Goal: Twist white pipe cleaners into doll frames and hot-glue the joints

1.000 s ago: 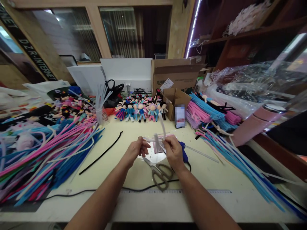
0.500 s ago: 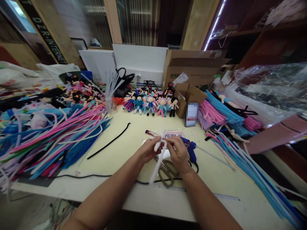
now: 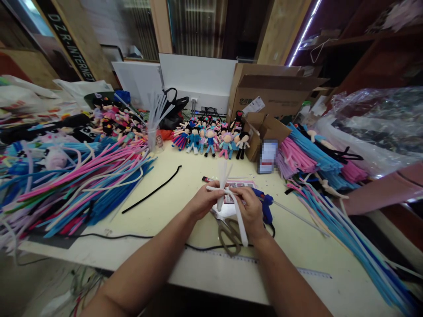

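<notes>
Both of my hands meet over the middle of the pale yellow table (image 3: 172, 207). My left hand (image 3: 202, 203) and my right hand (image 3: 250, 208) are closed on a white pipe cleaner (image 3: 236, 206). It is bent and wrapped between them: a blurred end sticks up above my fingers and a long tail hangs down over my right wrist. Grey scissors (image 3: 228, 237) lie under my hands. A blue glue gun (image 3: 266, 207) lies just right of my right hand.
Heaps of coloured pipe cleaners lie left (image 3: 76, 185) and right (image 3: 337, 220). A black pipe cleaner (image 3: 152, 191) lies left of my hands. Small dolls (image 3: 211, 138) stand at the back beside cardboard boxes (image 3: 264, 101). A black cord (image 3: 132, 237) and a ruler (image 3: 297, 270) run along the front edge.
The view shifted. The white pipe cleaner's long tail swung from below my left hand over to my right wrist, and an end now sticks upward. My hands stay together.
</notes>
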Demonstrator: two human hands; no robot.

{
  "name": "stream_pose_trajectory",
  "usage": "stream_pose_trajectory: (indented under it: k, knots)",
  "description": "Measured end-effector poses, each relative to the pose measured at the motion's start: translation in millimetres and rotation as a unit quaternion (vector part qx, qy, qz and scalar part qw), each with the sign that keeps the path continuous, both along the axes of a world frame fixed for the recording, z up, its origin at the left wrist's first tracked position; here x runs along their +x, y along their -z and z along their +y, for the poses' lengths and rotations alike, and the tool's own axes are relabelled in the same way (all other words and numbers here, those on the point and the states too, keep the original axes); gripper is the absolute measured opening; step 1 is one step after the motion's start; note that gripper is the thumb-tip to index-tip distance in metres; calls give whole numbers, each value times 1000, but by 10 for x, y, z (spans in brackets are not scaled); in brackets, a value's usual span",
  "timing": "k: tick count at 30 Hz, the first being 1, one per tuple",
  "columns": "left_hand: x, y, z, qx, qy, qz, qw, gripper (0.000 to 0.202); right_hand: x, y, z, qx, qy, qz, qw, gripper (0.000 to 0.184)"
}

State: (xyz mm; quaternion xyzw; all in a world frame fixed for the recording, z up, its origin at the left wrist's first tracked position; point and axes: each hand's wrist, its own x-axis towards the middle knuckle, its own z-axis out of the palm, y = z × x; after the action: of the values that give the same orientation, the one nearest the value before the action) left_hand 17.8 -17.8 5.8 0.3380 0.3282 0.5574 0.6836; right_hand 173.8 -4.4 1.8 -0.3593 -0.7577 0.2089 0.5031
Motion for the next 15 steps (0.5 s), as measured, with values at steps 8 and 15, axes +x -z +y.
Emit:
stream_pose_trajectory:
  k: [8, 15]
  knots:
    - [-69, 36, 30, 88, -28, 146, 985, 32, -7, 48, 49, -113, -13, 28, 993, 17]
    - [-87, -15, 23, 103, -42, 196, 974, 26, -50, 28, 41, -264, -42, 103, 958, 17]
